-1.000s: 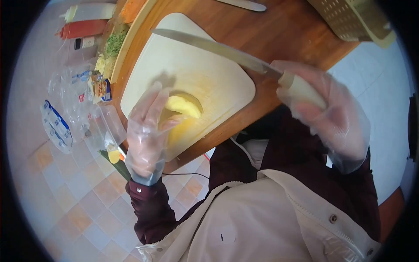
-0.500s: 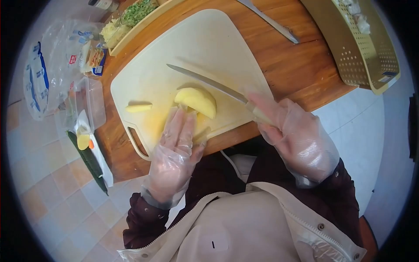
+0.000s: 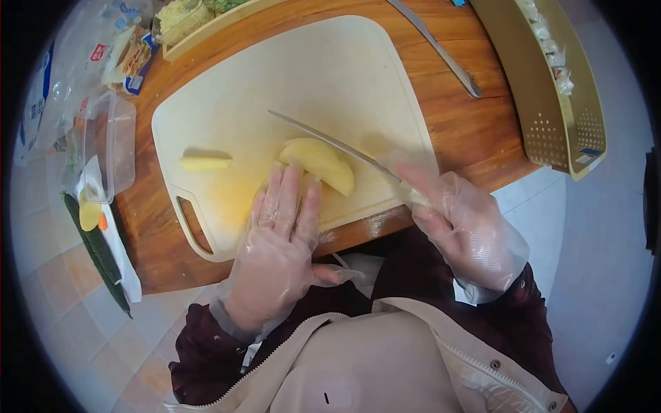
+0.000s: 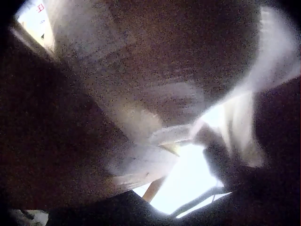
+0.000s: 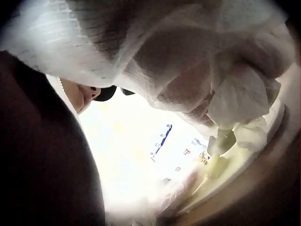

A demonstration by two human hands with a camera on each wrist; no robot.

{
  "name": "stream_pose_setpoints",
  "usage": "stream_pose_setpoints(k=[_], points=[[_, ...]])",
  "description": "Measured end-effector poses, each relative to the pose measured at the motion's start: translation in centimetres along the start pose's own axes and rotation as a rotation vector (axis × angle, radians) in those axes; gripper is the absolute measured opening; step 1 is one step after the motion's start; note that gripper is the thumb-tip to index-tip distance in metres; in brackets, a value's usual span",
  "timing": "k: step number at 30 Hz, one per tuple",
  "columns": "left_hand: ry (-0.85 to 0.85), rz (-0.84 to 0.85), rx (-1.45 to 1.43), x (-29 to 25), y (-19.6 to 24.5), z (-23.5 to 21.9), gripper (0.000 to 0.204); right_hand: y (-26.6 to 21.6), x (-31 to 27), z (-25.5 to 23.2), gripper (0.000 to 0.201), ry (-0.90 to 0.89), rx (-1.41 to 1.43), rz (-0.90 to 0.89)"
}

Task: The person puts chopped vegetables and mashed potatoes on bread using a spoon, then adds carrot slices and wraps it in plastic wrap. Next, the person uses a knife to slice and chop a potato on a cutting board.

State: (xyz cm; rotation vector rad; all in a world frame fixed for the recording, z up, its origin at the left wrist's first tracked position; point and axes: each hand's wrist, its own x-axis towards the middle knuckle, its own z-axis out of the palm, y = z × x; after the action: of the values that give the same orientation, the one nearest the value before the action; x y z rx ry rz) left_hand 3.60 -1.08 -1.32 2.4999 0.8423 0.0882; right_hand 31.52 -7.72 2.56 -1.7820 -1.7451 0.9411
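Note:
A peeled pale-yellow piece that looks like potato (image 3: 330, 168) lies curved side up on the white cutting board (image 3: 227, 96). Straight fingers of my gloved left hand (image 3: 275, 251) reach its near left edge, thumb spread to the side. My gloved right hand (image 3: 471, 234) grips a kitchen knife (image 3: 323, 140) by its pale handle. The blade slants left across the board, passing along the far side of the yellow piece in the head view. A thin yellow strip (image 3: 204, 163) lies to the left. Glove and glare fill most of the left wrist view.
Left of the board are a clear plastic tub (image 3: 120, 148), a cucumber (image 3: 100, 251) and snack packaging (image 3: 131, 58). A wooden tray (image 3: 206, 31) with shredded food stands behind. To the right are a metal utensil (image 3: 441, 51) and a tall gold basket (image 3: 544, 103).
The knife came down from its raised position to low over the board. My left hand drew back from around the yellow piece, its fingers straightening. The thin strip came into sight.

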Motion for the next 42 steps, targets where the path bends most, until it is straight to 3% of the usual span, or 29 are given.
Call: stream_pose_setpoints(k=[2, 7, 12, 22, 25, 28, 30, 34, 37, 42], points=[[0.083, 0.017, -0.050, 0.2, -0.2, 0.5, 0.125, -0.5, 0.2, -0.2, 0.045, -0.015, -0.024, 0.023], [0.062, 0.049, 0.025, 0.6, -0.7, 0.6, 0.121, -0.8, 0.3, 0.2, 0.046, -0.038, -0.046, 0.000], [0.046, 0.070, 0.092, 0.6, -0.9, 0.8, 0.117, -1.9, 0.5, -0.4, 0.045, -0.084, 0.006, 0.158], [0.105, 0.042, 0.057, 0.6, -0.9, 1.1, 0.117, -1.3, 0.2, 0.4, 0.043, -0.028, -0.003, 0.063], [0.138, 0.018, 0.022, 0.5, -0.7, 1.1, 0.120, -1.2, 0.2, 0.4, 0.044, -0.030, 0.039, 0.229], [0.136, 0.020, 0.030, 0.4, -0.7, 1.0, 0.118, -0.9, 0.1, 0.4, 0.044, -0.094, 0.069, 0.084], [0.132, 0.013, 0.032, 0.4, -0.7, 1.2, 0.118, -1.2, 0.1, 0.1, 0.045, -0.027, -0.002, 0.031], [0.146, 0.014, 0.021, 0.3, -0.7, 1.2, 0.118, 0.2, -0.6, 1.8, 0.050, -0.009, 0.300, 0.094], [0.143, 0.006, 0.029, 0.3, -0.8, 1.4, 0.117, 0.1, -0.5, 1.0, 0.046, -0.104, 0.159, 0.037], [0.159, -0.002, 0.025, 0.2, -0.6, 1.4, 0.115, 0.4, -0.8, 1.8, 0.045, -0.106, 0.373, 0.085]])
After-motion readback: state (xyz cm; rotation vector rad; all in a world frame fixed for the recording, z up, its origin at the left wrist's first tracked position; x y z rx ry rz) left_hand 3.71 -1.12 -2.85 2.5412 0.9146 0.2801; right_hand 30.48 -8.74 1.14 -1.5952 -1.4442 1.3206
